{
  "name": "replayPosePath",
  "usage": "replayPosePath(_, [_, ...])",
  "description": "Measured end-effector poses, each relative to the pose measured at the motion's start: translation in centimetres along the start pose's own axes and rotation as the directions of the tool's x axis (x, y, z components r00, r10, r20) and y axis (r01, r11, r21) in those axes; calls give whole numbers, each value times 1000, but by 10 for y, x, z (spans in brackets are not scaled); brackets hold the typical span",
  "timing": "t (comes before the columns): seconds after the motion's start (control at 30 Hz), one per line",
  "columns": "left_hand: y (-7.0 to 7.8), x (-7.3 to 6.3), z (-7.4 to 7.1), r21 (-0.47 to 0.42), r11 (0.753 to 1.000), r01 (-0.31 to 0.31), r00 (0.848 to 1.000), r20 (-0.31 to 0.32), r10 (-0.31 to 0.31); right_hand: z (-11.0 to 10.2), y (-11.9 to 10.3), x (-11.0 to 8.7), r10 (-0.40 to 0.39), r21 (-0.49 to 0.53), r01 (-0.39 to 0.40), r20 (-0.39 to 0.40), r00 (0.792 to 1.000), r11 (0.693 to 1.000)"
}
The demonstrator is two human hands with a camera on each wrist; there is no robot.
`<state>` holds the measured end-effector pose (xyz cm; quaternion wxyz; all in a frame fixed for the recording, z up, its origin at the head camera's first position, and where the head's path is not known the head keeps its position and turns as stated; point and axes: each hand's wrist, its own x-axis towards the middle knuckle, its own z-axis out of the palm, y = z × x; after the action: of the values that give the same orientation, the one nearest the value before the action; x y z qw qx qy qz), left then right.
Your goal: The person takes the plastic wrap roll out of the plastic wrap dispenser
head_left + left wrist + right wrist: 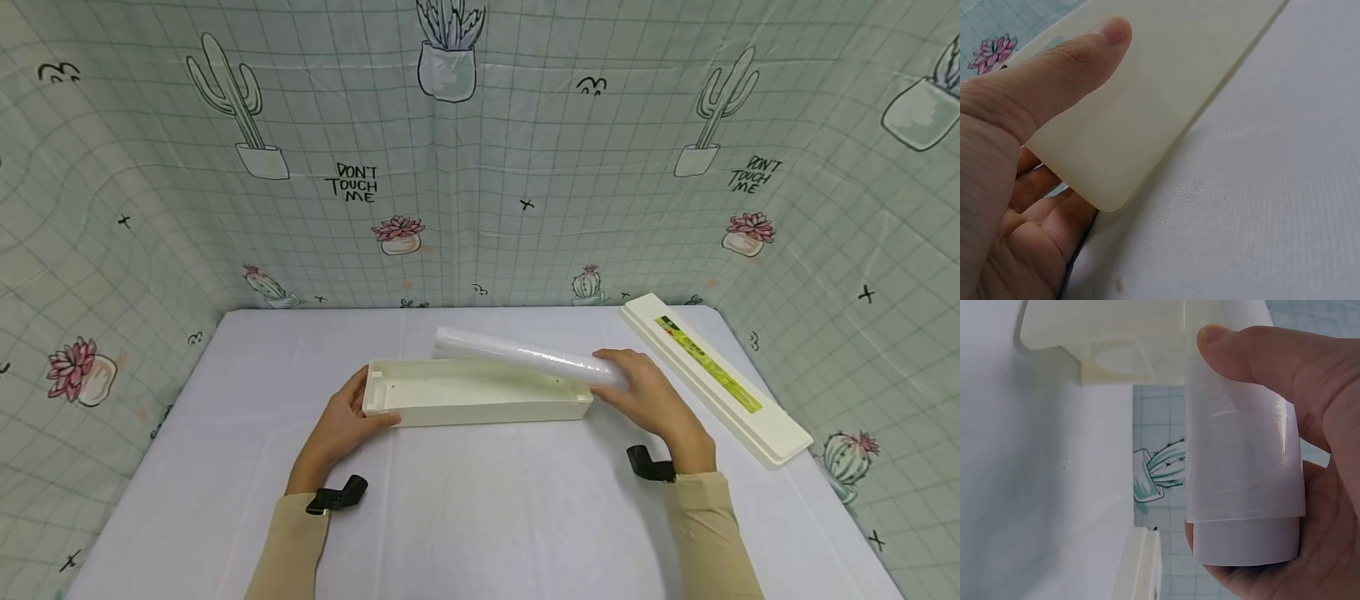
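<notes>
A long cream plastic box (487, 413) lies on the table with its hollow side up. My left hand (347, 427) holds its left end, thumb (1079, 69) along the front wall and other fingers behind and below the end. My right hand (651, 397) grips the right end of a roll of cling film (517, 351), which slants above the box's back edge. In the right wrist view, the thumb lies on one side of the roll (1244, 450) and fingers curl round the other; its white core sticks out at the end.
To the right lies a long cream lid (772, 435) with a yellow-green label (708, 364), slanting along the table's right edge. A white cloth (487, 517) covers the table. Behind and at the sides hangs a checked curtain (480, 167) with cactus prints.
</notes>
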<state>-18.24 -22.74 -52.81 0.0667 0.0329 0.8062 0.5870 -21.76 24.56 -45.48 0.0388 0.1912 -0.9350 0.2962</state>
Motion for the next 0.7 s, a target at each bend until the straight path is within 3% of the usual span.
replayPosePath(0.7, [3,-2,0,-23,1000,-8,1000,5,8,0,5,1,2,-1,-2,-42,999,1000])
